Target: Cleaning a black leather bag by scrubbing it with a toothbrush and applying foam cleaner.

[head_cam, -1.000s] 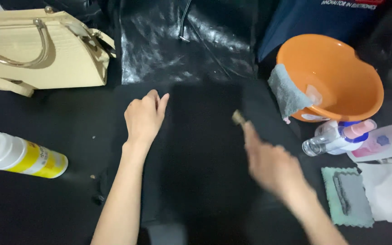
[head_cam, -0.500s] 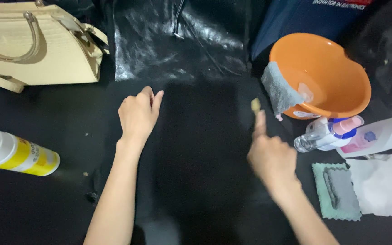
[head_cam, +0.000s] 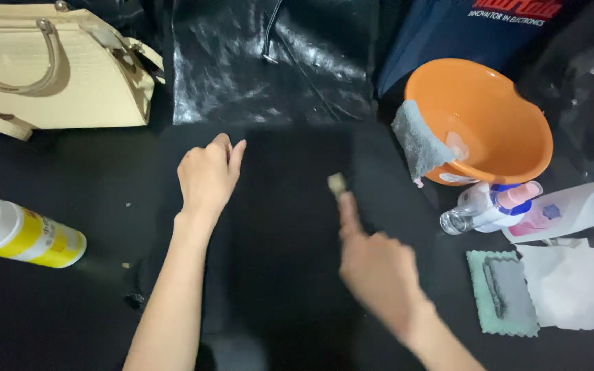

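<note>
A flat matte black bag (head_cam: 290, 275) lies on the dark surface in front of me. My left hand (head_cam: 207, 175) rests flat on its upper left part, fingers together and pointing away. My right hand (head_cam: 379, 271), blurred by motion, is over the bag's right half. It pinches a small tan applicator (head_cam: 337, 183) whose tip touches the black surface near the middle. I cannot make out the applicator's exact shape.
A cream handbag (head_cam: 49, 69) and a shiny black bag (head_cam: 269, 62) lie at the back. On the right are an orange basin (head_cam: 489, 117) with a grey cloth (head_cam: 417, 141), two bottles (head_cam: 489, 206) (head_cam: 572, 206), a teal cloth (head_cam: 503, 292) and a white cloth (head_cam: 568, 285). A white-and-yellow spray can (head_cam: 22, 233) lies at the left.
My right hand swept the applicator to the right across the black bag, then back left toward the middle. My left hand stayed in place.
</note>
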